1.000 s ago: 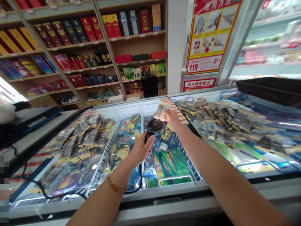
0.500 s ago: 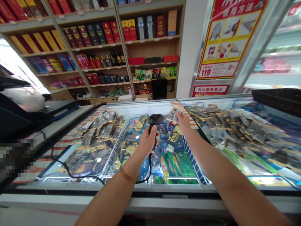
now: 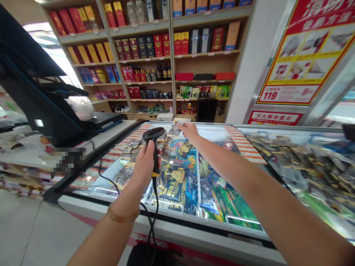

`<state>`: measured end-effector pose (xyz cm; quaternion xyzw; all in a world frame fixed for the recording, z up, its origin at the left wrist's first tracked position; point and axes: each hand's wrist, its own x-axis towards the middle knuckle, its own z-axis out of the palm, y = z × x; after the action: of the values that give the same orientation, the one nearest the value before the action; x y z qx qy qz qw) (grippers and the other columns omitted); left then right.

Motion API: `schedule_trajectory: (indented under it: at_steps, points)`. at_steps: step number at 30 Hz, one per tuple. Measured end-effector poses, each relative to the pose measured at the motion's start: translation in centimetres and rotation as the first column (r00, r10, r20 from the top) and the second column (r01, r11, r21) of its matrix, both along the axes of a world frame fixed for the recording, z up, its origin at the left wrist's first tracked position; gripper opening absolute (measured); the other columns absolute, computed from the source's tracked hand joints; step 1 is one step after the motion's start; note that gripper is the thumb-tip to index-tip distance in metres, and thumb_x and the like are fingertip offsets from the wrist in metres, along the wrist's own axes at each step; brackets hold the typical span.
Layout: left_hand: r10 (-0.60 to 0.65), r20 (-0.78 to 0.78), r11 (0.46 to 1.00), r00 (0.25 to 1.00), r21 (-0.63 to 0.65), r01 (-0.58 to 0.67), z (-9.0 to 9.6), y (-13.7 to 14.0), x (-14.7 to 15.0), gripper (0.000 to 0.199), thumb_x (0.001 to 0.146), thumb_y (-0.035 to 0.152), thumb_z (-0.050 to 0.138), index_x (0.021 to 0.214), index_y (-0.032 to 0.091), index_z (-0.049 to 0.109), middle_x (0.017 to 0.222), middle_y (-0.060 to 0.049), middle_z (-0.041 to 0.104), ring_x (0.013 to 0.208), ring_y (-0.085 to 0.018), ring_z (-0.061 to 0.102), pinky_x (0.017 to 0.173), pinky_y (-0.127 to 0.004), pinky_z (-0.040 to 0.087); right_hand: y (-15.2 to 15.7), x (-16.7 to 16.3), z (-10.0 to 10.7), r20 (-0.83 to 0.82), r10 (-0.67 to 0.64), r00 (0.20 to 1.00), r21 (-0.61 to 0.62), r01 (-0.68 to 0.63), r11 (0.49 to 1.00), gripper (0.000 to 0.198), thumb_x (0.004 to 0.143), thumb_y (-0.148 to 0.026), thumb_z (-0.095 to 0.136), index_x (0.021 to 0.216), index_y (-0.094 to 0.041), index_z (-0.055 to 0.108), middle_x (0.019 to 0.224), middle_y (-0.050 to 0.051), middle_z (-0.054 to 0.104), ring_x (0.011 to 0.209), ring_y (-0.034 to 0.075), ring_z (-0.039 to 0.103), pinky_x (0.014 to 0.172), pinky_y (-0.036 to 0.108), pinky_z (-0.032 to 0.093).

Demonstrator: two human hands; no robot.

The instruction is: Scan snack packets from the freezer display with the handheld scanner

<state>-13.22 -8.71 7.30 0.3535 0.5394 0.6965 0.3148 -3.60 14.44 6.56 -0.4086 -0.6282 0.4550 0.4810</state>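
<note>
My left hand (image 3: 144, 162) is wrapped around the handle of a black barcode scanner (image 3: 154, 133), held upright above the freezer's glass top. A black cable hangs from the bottom of its handle. Stretched out beyond it, my right hand (image 3: 189, 131) pinches a small clear-and-brown snack packet (image 3: 174, 129) near the far edge of the freezer. Similar loose packets (image 3: 133, 144) lie on the glass around and behind the scanner. Under the glass are blue and yellow ice cream bags (image 3: 173, 184) and green wrappers (image 3: 235, 201) in white wire baskets.
A black checkout terminal (image 3: 44, 88) and a weighing scale (image 3: 107, 120) stand on the counter at left. On the right part of the freezer lies a big heap of packets (image 3: 313, 162). Shelves (image 3: 205, 55) of boxes and bottles line the back wall.
My view has turned left. The right hand has carried the packet leftward across the freezer, toward the left-hand packets. My left hand, with the scanner, has also shifted left.
</note>
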Motion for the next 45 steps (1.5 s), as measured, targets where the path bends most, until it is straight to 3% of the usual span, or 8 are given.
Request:
schedule_trajectory:
  at_steps: [7,17,21,27,31,36,41,45]
  points:
    - [0.146,0.115,0.988,0.983,0.041,-0.152,0.4,-2.8,-4.3,0.055,0.084,0.074,0.066,0.095,0.021,0.054,0.068,0.004,0.061,0.041,-0.008,0.049,0.038,-0.022,0.041,-0.3,-11.5,2.0,0.365,-0.015,0.931,0.191,-0.059,0.980,0.037,0.083,-0.050,0.079,0.065,-0.020,0.070,0.068,0.005,0.072,0.080,0.025,0.075,0.073,0.031,0.053]
    - [0.112,0.133,0.994,0.985,-0.012,-0.111,-0.9,-1.3,-4.2,0.059,0.080,0.078,0.068,0.091,0.022,0.054,0.065,0.003,0.061,0.044,-0.011,0.054,0.038,-0.022,0.039,1.8,-10.6,1.3,0.410,-0.097,0.907,0.287,-0.028,0.958,0.020,0.076,-0.029,0.086,0.089,-0.019,0.075,0.096,0.008,0.076,0.103,0.029,0.073,0.093,0.039,0.053]
    - [0.050,0.143,0.999,0.989,-0.013,-0.048,-0.9,0.1,-1.3,0.058,0.080,0.076,0.068,0.093,0.022,0.054,0.070,0.003,0.063,0.042,-0.009,0.051,0.039,-0.022,0.039,2.0,-4.8,0.2,0.372,-0.097,0.923,0.341,-0.039,0.939,0.012,0.089,-0.027,0.071,0.097,-0.019,0.076,0.100,0.007,0.078,0.104,0.025,0.072,0.097,0.036,0.052]
    - [-0.122,0.147,0.991,0.982,-0.030,0.128,-2.2,3.5,5.8,0.060,0.079,0.078,0.068,0.094,0.022,0.054,0.069,0.004,0.060,0.041,-0.009,0.049,0.038,-0.023,0.038,2.2,11.1,-4.9,0.464,-0.307,0.831,0.358,0.141,0.923,0.029,0.091,-0.016,0.056,0.112,-0.016,0.076,0.118,0.011,0.075,0.108,0.023,0.069,0.106,0.036,0.050]
    - [-0.238,0.149,0.966,0.960,-0.067,0.250,-2.7,5.4,11.8,0.062,0.078,0.081,0.067,0.091,0.022,0.053,0.066,0.004,0.059,0.040,-0.009,0.049,0.037,-0.022,0.037,2.5,23.0,-7.0,0.639,-0.460,0.616,0.352,0.298,0.887,0.038,0.095,-0.013,0.051,0.124,-0.013,0.074,0.129,0.015,0.072,0.122,0.024,0.066,0.111,0.035,0.048]
    - [-0.360,0.138,0.924,0.923,-0.080,0.373,-3.2,7.0,17.8,0.062,0.080,0.082,0.065,0.093,0.022,0.054,0.065,0.004,0.058,0.041,-0.010,0.049,0.038,-0.023,0.038,1.5,34.7,-5.9,0.816,-0.500,0.289,0.358,0.427,0.831,0.040,0.099,-0.014,0.053,0.136,-0.013,0.067,0.135,0.022,0.068,0.126,0.031,0.067,0.106,0.042,0.051]
    - [-0.408,0.052,0.911,0.911,-0.048,0.411,-4.6,8.1,19.7,0.061,0.080,0.080,0.066,0.090,0.022,0.053,0.073,0.003,0.062,0.042,-0.009,0.050,0.038,-0.024,0.037,0.5,41.2,-5.1,0.883,-0.458,0.098,0.349,0.514,0.784,0.047,0.097,-0.014,0.057,0.143,-0.004,0.058,0.129,0.030,0.069,0.122,0.040,0.069,0.100,0.052,0.053]
    - [-0.413,-0.045,0.911,0.910,-0.016,0.412,-5.6,8.4,18.9,0.055,0.083,0.074,0.067,0.093,0.022,0.053,0.075,0.003,0.064,0.044,-0.008,0.050,0.039,-0.023,0.039,0.4,43.3,-5.5,0.884,-0.426,0.193,0.295,0.477,0.828,0.031,0.089,-0.011,0.067,0.119,-0.005,0.073,0.121,0.030,0.072,0.122,0.045,0.068,0.099,0.060,0.052]
